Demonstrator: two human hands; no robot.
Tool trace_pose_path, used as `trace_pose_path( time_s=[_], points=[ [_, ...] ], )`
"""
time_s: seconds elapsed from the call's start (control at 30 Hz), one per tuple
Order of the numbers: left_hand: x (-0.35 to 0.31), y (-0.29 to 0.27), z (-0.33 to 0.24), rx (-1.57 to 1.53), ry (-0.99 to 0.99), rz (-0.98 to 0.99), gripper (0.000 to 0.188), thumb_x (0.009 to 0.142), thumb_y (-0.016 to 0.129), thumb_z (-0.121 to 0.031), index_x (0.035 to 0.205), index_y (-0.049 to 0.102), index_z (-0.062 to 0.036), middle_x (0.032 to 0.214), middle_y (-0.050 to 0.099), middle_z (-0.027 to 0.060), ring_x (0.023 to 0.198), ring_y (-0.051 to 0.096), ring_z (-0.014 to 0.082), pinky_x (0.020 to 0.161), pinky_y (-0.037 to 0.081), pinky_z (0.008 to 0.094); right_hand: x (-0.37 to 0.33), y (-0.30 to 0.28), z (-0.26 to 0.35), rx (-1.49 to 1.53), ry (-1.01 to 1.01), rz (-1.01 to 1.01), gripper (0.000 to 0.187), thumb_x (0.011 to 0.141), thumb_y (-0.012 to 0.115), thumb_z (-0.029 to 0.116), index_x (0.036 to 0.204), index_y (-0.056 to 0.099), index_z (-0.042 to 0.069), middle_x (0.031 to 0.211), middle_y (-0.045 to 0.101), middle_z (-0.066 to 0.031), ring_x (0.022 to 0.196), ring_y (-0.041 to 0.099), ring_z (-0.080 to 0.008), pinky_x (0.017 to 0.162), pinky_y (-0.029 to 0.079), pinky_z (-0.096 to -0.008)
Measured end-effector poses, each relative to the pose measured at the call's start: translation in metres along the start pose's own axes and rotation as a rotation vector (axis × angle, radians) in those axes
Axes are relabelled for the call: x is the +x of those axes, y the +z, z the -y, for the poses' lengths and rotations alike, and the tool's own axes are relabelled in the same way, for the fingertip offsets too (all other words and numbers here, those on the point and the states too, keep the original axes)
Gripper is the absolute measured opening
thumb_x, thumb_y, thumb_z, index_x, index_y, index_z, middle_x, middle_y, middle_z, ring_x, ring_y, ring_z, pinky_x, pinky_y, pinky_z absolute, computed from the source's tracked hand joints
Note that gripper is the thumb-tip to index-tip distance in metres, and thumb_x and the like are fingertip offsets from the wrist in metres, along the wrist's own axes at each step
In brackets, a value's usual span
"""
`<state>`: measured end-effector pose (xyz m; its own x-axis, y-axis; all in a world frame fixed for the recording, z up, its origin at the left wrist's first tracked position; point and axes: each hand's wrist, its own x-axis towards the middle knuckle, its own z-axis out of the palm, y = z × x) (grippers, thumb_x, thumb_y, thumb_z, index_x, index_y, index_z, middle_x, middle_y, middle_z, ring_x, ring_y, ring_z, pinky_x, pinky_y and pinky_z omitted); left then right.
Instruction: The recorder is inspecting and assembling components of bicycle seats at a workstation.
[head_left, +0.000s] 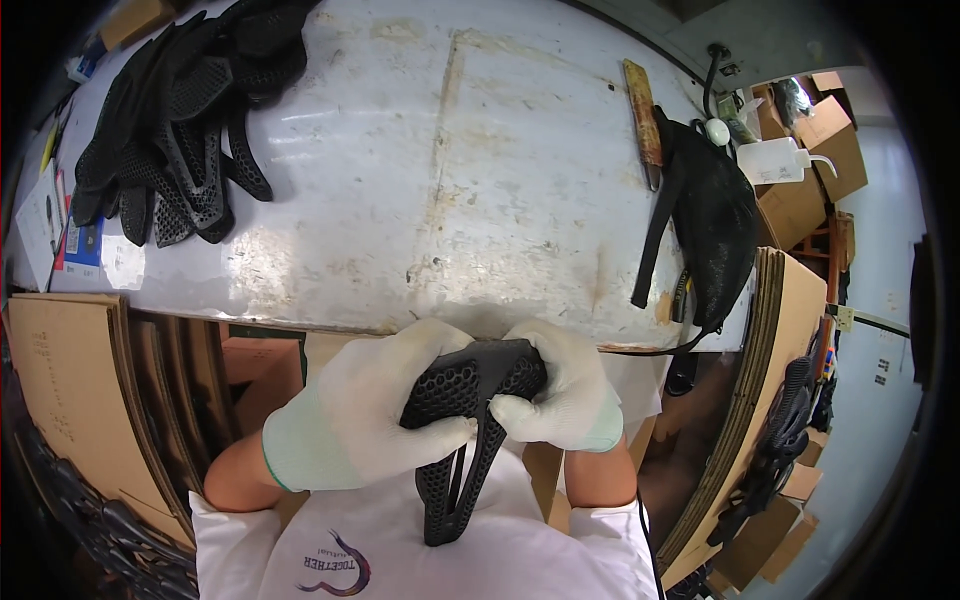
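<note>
Close to my chest, just off the table's front edge, I hold a black bicycle saddle pad (455,395) with a honeycomb lattice. Its wide end is up by the table, and its narrow nose with a long slot points down toward my shirt. My left hand (375,400), in a white glove with a green cuff, grips the left side of the wide end, thumb across the lattice. On the opposite side my gloved right hand (565,390) is closed, its thumb pressed near the top of the slot. The fingers behind the pad are hidden.
Similar black saddle pads (190,120) are piled at the table's far left. A black pouch with straps (705,220) and a rusty flat blade (642,115) lie at right, near a white squeeze bottle (775,160). Cardboard sheets stand left (70,380) and right (760,400).
</note>
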<state>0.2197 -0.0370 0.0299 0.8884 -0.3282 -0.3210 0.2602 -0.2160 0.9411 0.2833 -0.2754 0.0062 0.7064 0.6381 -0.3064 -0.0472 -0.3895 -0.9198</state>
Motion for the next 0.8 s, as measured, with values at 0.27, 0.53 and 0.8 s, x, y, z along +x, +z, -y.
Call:
trace_pose_path(
  time_s=[0.27, 0.53, 0.8],
  points=[
    [-0.009, 0.007, 0.008, -0.042, 0.066, -0.129, 0.049, 0.077, 0.086, -0.015, 0.117, 0.064, 0.0022, 0.088, 0.071, 0.0108, 0.075, 0.067, 0.015, 0.069, 0.052, 0.0302, -0.001, 0.004, 0.016, -0.052, 0.009, -0.021, 0.037, 0.07, 0.081, 0.024, 0.094, 0.067, 0.0, 0.082, 0.064, -0.0112, 0.072, 0.063, -0.0231, 0.066, 0.052, -0.0345],
    [-0.001, 0.006, 0.005, -0.116, 0.028, -0.255, 0.024, 0.089, 0.079, -0.019, 0.087, 0.073, 0.0044, 0.07, 0.068, 0.0117, 0.059, 0.064, 0.0156, 0.057, 0.049, 0.0302, -0.01, 0.011, -0.003, 0.216, -0.095, -0.078, 0.035, 0.087, 0.078, 0.032, 0.093, 0.071, -0.003, 0.073, 0.066, -0.0083, 0.064, 0.061, -0.0168, 0.06, 0.048, -0.0313],
    [-0.008, 0.009, 0.017, -0.265, 0.062, -0.29, 0.023, 0.08, 0.087, -0.012, 0.09, 0.075, 0.004, 0.07, 0.068, 0.0068, 0.063, 0.062, 0.0092, 0.058, 0.048, 0.0272, -0.015, 0.027, -0.04, 0.612, -0.097, -0.036, 0.089, 0.095, 0.054, 0.079, 0.097, 0.071, -0.009, 0.083, 0.071, -0.0152, 0.074, 0.067, -0.0182, 0.065, 0.052, -0.0324]
  ],
)
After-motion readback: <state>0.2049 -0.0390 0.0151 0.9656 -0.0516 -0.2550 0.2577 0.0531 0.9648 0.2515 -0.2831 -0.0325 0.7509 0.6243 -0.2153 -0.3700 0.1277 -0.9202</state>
